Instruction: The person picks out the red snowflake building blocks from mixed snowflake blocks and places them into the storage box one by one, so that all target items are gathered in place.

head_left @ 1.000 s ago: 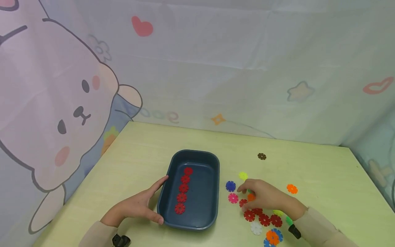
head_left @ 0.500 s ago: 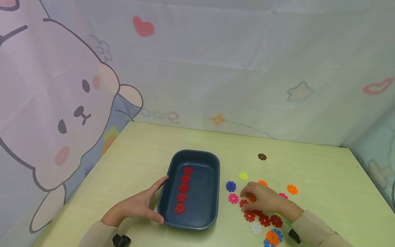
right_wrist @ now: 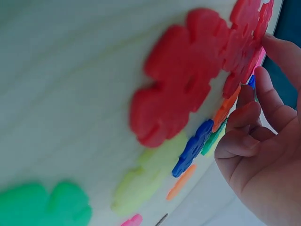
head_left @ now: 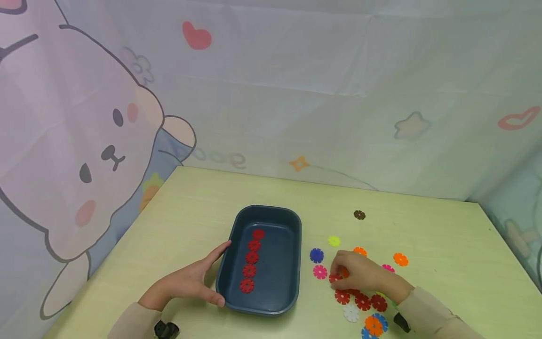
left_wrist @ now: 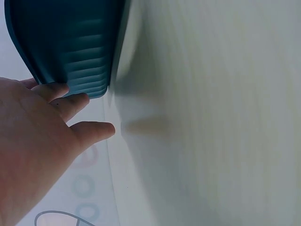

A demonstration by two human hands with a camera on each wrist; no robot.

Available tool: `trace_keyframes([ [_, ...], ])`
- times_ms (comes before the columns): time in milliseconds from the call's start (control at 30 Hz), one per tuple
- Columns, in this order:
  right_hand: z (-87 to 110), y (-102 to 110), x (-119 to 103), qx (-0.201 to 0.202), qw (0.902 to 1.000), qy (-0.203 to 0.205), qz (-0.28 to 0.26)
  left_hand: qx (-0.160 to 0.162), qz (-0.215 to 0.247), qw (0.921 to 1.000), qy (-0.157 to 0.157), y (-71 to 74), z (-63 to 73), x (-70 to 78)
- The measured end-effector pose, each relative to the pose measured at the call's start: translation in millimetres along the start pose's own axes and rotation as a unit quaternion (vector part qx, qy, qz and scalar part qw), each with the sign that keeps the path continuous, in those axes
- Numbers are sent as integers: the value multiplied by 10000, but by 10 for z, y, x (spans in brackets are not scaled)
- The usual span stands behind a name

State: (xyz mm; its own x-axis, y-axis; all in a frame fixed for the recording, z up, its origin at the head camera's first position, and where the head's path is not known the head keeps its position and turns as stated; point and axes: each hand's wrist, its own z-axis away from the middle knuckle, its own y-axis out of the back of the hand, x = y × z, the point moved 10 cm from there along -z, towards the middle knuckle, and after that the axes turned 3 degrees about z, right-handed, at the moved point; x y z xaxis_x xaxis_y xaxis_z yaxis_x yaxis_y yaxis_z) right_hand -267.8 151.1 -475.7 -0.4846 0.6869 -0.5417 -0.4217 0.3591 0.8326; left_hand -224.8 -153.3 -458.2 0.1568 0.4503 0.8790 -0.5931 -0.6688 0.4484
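A dark blue tray (head_left: pixel 279 263) stands on the table with several red snowflake discs (head_left: pixel 251 258) lined up inside it. My left hand (head_left: pixel 186 280) rests against the tray's left side, fingers spread and fairly straight; in the left wrist view its fingertips meet the tray wall (left_wrist: pixel 84 56). Right of the tray, my right hand (head_left: pixel 360 273) is low over loose discs, thumb and index finger at opposite edges of a red snowflake disc (head_left: pixel 335 278). In the right wrist view the thumb (right_wrist: pixel 277 47) touches the red pieces, and the other fingers are curled. An orange disc (head_left: pixel 345 272) is partly hidden beneath the hand.
Near the right hand lie a blue disc (head_left: pixel 316 255), a pink disc (head_left: pixel 320 272), a yellow disc (head_left: pixel 334 241) and a white disc (head_left: pixel 351 312). A brown disc (head_left: pixel 359 214) lies farther back. A printed cloth (head_left: pixel 296 94) hangs behind the table (head_left: pixel 203 197).
My right hand has drawn back slightly, uncovering an orange disc behind it, and its index finger has bent down toward the thumb at the red disc. The left hand and tray stay put.
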Motion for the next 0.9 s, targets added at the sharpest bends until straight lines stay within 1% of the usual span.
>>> trace_keyframes([
  [133, 1, 13, -6, -5, 10000, -22, -94, -7, 26, 10000, 15, -5, 1, -1],
  [233, -4, 8, 38, -36, 9999, -91, -72, -7, 26, 10000, 16, -8, -2, 3],
  [333, -1, -2, 67, -80, 9999, -65, -88, 1, 5, 10000, 13, -9, -5, 2],
  [467, 13, 17, 32, -146, 9997, 40, -170, 13, 3, 10000, 15, -6, -6, -3],
  [733, 18, 5, 20, -320, 9992, -17, -252, 37, 32, 10000, 16, -6, -5, -10],
  [900, -16, -19, 27, -457, 9985, 35, -306, 27, 69, 10000, 2, -13, -9, -10],
])
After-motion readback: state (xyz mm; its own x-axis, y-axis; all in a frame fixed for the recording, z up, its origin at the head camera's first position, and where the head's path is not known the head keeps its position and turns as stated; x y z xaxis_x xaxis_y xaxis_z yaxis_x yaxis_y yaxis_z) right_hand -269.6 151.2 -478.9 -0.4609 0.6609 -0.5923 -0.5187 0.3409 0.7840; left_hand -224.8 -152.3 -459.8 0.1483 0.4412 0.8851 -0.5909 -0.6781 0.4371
